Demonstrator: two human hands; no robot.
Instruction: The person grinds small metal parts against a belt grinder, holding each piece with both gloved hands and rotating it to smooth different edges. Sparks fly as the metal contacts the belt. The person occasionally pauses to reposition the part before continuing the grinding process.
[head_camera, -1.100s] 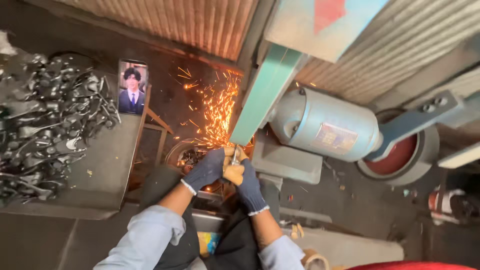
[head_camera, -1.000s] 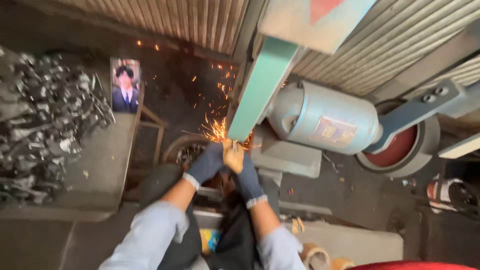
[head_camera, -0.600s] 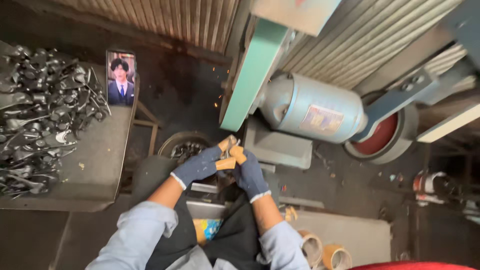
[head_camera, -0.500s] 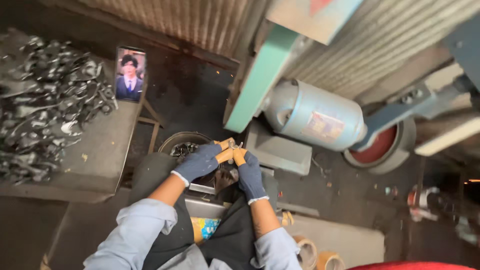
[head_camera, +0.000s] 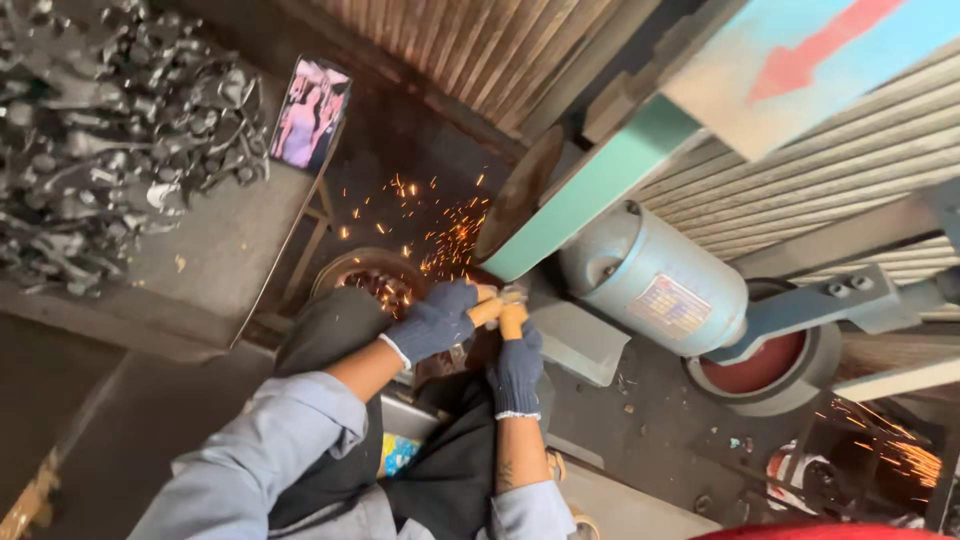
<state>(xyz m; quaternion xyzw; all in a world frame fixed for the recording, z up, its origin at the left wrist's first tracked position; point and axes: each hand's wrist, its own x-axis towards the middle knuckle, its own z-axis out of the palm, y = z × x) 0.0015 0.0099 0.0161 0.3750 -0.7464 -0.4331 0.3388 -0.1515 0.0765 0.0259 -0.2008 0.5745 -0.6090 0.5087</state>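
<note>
- Two gloved hands, left hand (head_camera: 437, 322) and right hand (head_camera: 516, 362), close together, both clamped on a small metal workpiece (head_camera: 505, 296) pressed to the green sanding belt (head_camera: 590, 190); workpiece mostly hidden by fingers.
- Orange sparks (head_camera: 440, 225) fly left over a round tyre-like bin (head_camera: 368, 282).
- Grey-blue motor (head_camera: 650, 280) just right of the belt, red disc (head_camera: 760, 365) beyond.
- Worktop (head_camera: 215, 250) at left carries a heap of metal parts (head_camera: 100, 130); phone (head_camera: 310, 112) propped at its edge.

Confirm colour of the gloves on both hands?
Dark blue knit with orange fingertips, on the left hand and right hand; head view.
</note>
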